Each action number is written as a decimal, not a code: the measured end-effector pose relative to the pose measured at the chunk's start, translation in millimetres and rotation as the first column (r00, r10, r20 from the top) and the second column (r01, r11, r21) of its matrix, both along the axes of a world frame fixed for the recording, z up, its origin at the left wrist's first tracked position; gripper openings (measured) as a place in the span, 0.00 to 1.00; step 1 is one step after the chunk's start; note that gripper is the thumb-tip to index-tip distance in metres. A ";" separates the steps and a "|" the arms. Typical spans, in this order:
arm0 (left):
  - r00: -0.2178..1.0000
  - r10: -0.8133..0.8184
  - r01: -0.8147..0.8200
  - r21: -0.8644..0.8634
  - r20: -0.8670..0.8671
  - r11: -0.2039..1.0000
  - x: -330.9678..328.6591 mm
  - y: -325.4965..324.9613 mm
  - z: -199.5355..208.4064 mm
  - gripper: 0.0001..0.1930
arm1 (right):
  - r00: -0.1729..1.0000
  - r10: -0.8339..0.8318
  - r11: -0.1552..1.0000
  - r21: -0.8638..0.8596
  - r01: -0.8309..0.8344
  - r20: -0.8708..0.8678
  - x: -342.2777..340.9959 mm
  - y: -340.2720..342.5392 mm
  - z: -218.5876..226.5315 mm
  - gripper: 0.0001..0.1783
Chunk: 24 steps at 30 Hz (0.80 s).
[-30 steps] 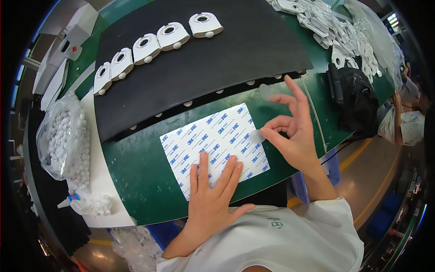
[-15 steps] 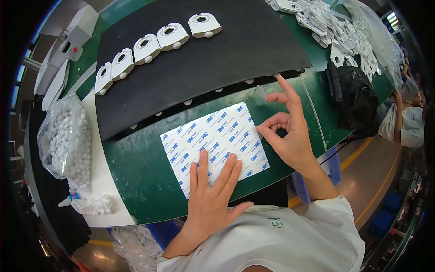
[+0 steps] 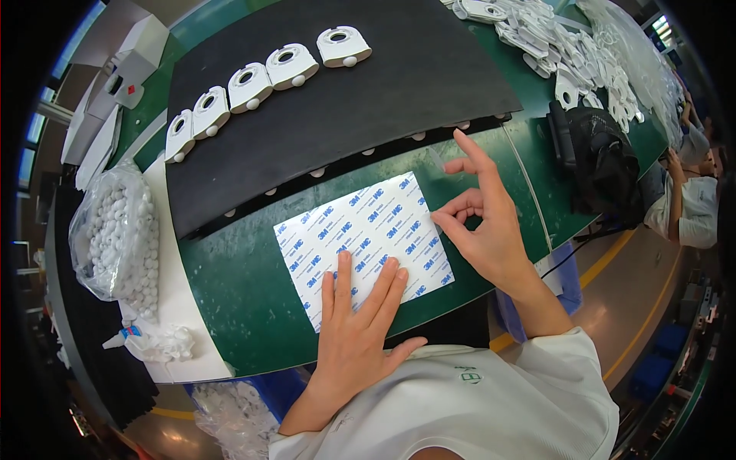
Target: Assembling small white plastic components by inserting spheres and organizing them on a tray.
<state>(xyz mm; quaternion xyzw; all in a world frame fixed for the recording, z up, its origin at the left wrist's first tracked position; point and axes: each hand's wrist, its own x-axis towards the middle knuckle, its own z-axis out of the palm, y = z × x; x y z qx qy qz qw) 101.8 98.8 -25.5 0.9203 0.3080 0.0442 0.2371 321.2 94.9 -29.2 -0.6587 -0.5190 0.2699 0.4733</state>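
Observation:
A white adhesive-backing sheet (image 3: 368, 207) with blue print lies flat on the green table. My left hand (image 3: 356, 322) rests on its near part, fingers stretched out and spread. At the sheet's right edge, my right hand (image 3: 483, 222) is closed in a pinch, thumb and a fingertip meeting there. Its other fingers are raised, and a thin translucent disc (image 3: 437, 159) clings to one fingertip, seen nearly edge-on. Whether a second small piece sits within the pinch is too small to tell.
A black mat or board (image 3: 345, 100) lies beyond, carrying several white plastic housings (image 3: 291, 65); pale round pieces show along its near edge. A bag of white balls (image 3: 119, 238) stands left, beside a glue bottle (image 3: 121, 337). White parts (image 3: 537, 42) and a black bag (image 3: 606, 161) are right.
The translucent disc on my right fingertip has turned more edge-on, and the raised fingers have shifted slightly left. My left hand stays on the sheet. The whole view has moved a little.

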 end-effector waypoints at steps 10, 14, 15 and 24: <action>1.000 -0.014 0.014 0.003 -0.012 1.000 -4.8 -13.7 -0.9 0.44 | 0.998 0.010 1.000 -0.001 -0.010 -0.055 -1.8 -13.3 -1.7 0.47; 1.000 -0.017 0.017 -0.001 -0.017 1.000 -5.5 -18.2 -1.3 0.44 | 0.997 0.012 1.000 -0.010 -0.013 -0.071 -1.9 -16.6 -1.4 0.47; 1.000 -0.017 0.017 -0.001 -0.017 1.000 -5.4 -18.3 -2.3 0.44 | 0.997 0.013 1.000 -0.015 -0.014 -0.078 -1.8 -16.8 -1.3 0.47; 1.000 -0.009 0.009 0.020 0.012 1.000 -4.0 -19.8 -5.1 0.44 | 0.995 0.023 1.000 -0.016 -0.024 -0.095 -0.7 -17.2 -4.1 0.47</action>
